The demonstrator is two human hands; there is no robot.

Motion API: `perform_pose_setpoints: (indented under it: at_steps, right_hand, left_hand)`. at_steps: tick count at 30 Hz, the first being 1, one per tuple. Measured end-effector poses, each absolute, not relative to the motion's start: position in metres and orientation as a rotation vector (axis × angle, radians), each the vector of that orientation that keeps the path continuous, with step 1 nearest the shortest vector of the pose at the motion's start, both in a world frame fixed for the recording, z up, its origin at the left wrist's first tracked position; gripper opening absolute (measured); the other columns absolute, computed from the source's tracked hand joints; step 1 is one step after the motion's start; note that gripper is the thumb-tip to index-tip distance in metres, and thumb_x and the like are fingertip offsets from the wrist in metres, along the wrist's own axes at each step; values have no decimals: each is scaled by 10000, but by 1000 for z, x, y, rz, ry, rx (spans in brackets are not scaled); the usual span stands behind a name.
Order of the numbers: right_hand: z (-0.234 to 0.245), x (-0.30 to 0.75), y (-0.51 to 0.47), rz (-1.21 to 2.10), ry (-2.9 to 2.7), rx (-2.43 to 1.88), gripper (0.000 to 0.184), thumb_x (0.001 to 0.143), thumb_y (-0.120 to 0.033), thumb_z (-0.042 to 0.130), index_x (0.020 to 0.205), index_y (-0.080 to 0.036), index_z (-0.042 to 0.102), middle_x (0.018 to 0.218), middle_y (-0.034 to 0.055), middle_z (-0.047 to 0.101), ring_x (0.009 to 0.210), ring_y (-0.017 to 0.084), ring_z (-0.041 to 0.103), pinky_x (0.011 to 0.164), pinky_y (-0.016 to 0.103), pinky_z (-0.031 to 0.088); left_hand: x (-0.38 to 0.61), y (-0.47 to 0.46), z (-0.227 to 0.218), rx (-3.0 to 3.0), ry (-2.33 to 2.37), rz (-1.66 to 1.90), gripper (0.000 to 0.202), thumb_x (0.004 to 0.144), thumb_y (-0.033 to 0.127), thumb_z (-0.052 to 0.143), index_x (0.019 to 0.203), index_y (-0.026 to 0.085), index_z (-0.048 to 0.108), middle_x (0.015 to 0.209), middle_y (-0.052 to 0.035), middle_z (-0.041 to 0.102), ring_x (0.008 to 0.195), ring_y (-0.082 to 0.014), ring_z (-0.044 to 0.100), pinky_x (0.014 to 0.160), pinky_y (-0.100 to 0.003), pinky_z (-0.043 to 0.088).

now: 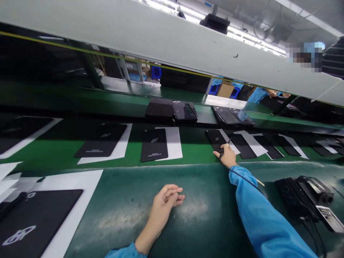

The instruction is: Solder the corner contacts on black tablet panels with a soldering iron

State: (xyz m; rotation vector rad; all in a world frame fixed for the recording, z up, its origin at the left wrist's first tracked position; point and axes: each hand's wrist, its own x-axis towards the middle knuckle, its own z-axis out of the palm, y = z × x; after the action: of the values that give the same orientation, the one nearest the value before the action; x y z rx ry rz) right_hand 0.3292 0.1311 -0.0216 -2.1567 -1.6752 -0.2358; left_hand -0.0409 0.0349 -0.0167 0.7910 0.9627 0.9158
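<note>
My right hand [227, 155] reaches out to the green conveyor belt [61, 152] and is closed around a thin dark pen-like tool [225, 147]. Its tip touches the near corner of a black tablet back cover [215, 139] lying on a white sheet. My left hand [167, 199] rests on the dark green work table [129, 215], fingers loosely curled, holding nothing. Two more black covers [154, 144] [101, 140] lie on white sheets further left on the belt. A larger black cover [32, 222] lies on paper at my near left.
Several more covers on sheets trail off along the belt to the right [266, 146]. Black trays with parts [172, 110] [232, 115] sit on the far lane. A black device with cables [306, 199] stands at my right. A white overhead beam [161, 36] spans the view. A blue-sleeved person works beyond [259, 95].
</note>
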Motion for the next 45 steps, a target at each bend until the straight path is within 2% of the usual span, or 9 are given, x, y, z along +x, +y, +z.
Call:
perform_pose_setpoints:
  at_steps: [5,9,13,21,27,31,37,42,45]
  right_hand:
    - [-16,337,126,-200,-1737,-2111,314,819,-440,624,1021,-216,538,971,76,638,845,240,614,691,314,417]
    - [-4,346,120,-225,-1721,-2037,256,873,-348,513,1070,-193,565,761,37,641,647,204,599,630,294,399]
    - [17,361,121,-324,-1588,-1923,258,893,-306,410,1015,-186,603,692,23,619,603,190,584,637,299,422]
    - [69,338,101,-419,-1352,-1596,298,972,-377,394,960,-158,596,962,103,665,917,228,640,884,368,469]
    - [46,263,54,69,-1595,-1435,171,946,-356,550,888,-209,616,877,38,722,841,198,692,793,314,531]
    - [24,226,35,368,-1727,-1376,158,974,-295,514,913,-215,636,920,31,731,851,182,707,787,298,551]
    - [25,212,31,24,-1736,-1316,205,943,-222,574,1107,-215,695,1000,53,752,903,204,724,886,355,566]
    - [32,202,15,147,-1633,-1316,366,918,-272,634,1278,-208,604,870,24,770,691,175,733,762,334,609]
    - [31,191,6,355,-1418,-1272,335,923,-294,632,1239,-185,618,847,45,770,597,168,709,613,320,602]
  left_hand:
    - [-41,36,-21,790,975,912,414,676,426,820,933,167,625,1031,-146,755,818,-267,752,764,-399,610]
    - [-40,34,-15,802,962,919,387,706,421,799,934,164,621,1020,-141,752,797,-249,749,746,-379,606]
    - [-39,33,-6,802,955,920,369,703,398,806,914,165,613,999,-134,747,786,-237,742,742,-374,600]
    - [-38,31,-2,786,936,1002,401,715,397,798,976,172,593,961,-122,747,790,-244,736,746,-388,584]
    - [-46,35,1,767,992,1245,403,776,409,752,1076,175,620,1133,-141,727,1042,-249,688,932,-366,512]
    - [-48,35,0,754,917,1147,358,781,372,736,1062,175,633,997,-90,758,901,-220,711,816,-306,520]
    - [-43,33,-2,716,908,1120,263,774,324,733,934,186,576,768,-15,737,691,-170,694,683,-257,505]
    - [-41,31,-4,701,891,1095,315,765,349,753,917,199,521,742,-1,730,646,-164,689,658,-258,515]
    - [-40,30,-3,684,864,1087,334,751,323,767,939,198,521,777,-7,739,669,-163,696,681,-265,528]
